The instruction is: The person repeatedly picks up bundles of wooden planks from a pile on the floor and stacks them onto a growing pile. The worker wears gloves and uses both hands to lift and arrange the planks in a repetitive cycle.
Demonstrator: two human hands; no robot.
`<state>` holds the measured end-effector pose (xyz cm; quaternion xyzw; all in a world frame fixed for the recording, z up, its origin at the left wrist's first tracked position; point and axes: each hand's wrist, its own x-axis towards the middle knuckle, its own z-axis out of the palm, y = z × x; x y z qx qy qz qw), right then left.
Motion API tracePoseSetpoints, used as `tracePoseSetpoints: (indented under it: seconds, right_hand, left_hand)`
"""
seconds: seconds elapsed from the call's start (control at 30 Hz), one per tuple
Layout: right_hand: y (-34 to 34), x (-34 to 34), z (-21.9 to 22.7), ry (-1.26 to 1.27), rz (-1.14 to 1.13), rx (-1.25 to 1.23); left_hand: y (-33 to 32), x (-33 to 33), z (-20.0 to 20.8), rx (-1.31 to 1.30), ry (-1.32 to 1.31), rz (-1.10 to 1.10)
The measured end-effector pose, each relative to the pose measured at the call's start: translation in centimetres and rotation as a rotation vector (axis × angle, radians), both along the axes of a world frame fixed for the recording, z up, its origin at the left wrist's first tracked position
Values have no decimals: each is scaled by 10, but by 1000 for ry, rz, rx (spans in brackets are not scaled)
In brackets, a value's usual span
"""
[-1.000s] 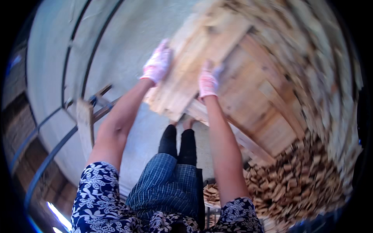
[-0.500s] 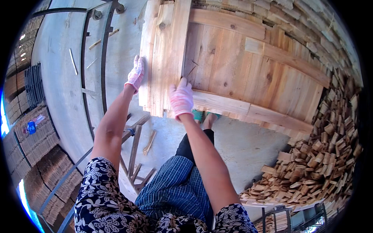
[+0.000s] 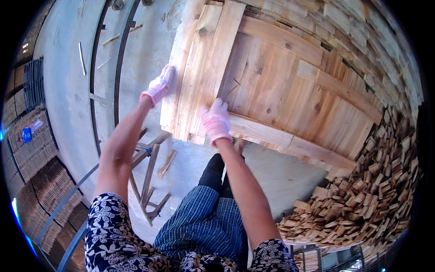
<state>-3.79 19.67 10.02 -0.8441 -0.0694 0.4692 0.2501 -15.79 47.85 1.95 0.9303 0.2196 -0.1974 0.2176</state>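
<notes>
My left hand (image 3: 158, 85), in a white and pink knit glove, lies with fingers stretched along the left edge of a row of pale planks (image 3: 181, 90). My right hand (image 3: 215, 120), gloved alike, is closed over the near part of the rightmost plank (image 3: 225, 43), its fingertips at that plank's right edge. These planks lie side by side across the left end of a wide panel of reddish boards (image 3: 265, 75). Strips (image 3: 283, 38) of wood run along the panel's far and near sides. Part of the right hand's grip is hidden beneath the glove.
A large heap of short wood pieces (image 3: 362, 195) rises on the right, with stacked slats (image 3: 358, 36) behind the panel. At left are dark metal rails (image 3: 117, 68) and a wooden trestle (image 3: 152, 167). A blue object (image 3: 27, 134) rests on stacked ribbed material.
The view has shifted, and the panel and planks now appear tilted further clockwise. Both hands stay at the planks, the left one still along their left edge.
</notes>
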Motion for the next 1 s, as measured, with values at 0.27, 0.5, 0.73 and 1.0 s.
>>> tracePoseSetpoints:
  seconds: [0.27,0.5,0.73,1.0]
  right_hand:
    - [34,160,-70,-476,-157,496]
    - [80,153,-45,-387,-374,324]
    - [74,155,-66,-427,-401,487]
    - [66,161,-75,-373,-442,654]
  left_hand:
    - [2,155,34,-193,-174,382]
    - [-6,166,23,-17,-76,396]
    - [-21,186,41,-67,-97,533]
    - [-30,187,40,58,-7,458]
